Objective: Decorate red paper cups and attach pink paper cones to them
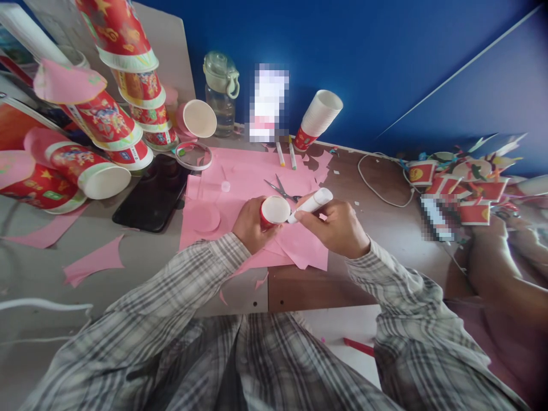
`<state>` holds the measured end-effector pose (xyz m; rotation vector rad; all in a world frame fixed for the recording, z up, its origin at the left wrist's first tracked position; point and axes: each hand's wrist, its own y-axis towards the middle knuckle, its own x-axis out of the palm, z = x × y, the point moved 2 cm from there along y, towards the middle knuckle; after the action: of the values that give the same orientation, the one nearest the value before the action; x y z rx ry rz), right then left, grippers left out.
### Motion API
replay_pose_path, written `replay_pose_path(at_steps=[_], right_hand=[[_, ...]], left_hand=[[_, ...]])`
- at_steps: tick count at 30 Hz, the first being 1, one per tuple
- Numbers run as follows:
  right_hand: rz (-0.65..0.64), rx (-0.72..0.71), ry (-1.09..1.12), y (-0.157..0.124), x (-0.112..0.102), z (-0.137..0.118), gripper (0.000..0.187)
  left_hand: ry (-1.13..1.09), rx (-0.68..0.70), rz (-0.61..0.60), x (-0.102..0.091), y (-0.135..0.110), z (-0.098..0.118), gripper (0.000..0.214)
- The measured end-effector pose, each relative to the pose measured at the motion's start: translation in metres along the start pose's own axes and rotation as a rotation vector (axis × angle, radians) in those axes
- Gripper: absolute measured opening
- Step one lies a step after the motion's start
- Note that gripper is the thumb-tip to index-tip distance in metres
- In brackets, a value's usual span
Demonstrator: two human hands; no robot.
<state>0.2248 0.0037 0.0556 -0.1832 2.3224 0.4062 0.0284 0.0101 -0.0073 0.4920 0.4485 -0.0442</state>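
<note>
My left hand (248,224) is wrapped round a red paper cup (275,210), whose pale mouth faces up toward me. In my right hand (340,229) is a white cylindrical tube (315,201), tilted, its lower end close beside the cup's rim. Whether tube and cup touch I cannot tell. Just beyond the hands lie dark scissors (278,188), partly hidden, on sheets of pink paper (240,165). A cut pink round (208,218) rests left of my left hand.
Stacked red cups (139,85) stand at the left beside a black phone (149,197). Behind are a tape roll (194,157), a water bottle (220,94), two markers (286,155) and a nested cup stack (317,120). At right, another person's arm (492,257) is near decorated cups (475,213).
</note>
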Motion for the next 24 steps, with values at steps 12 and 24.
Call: replay_pose_path(at_steps=[12,24], right_hand=[[-0.108,-0.157,0.124,0.049,0.024,0.012,0.016],[-0.180,0.064,-0.010,0.058,0.005,0.034,0.023]], left_hand=[[0.001,-0.087,-0.007,0.003,0.001,-0.004,0.044],[0.021,-0.058,-0.009,0.004,0.000,-0.005,0.053]])
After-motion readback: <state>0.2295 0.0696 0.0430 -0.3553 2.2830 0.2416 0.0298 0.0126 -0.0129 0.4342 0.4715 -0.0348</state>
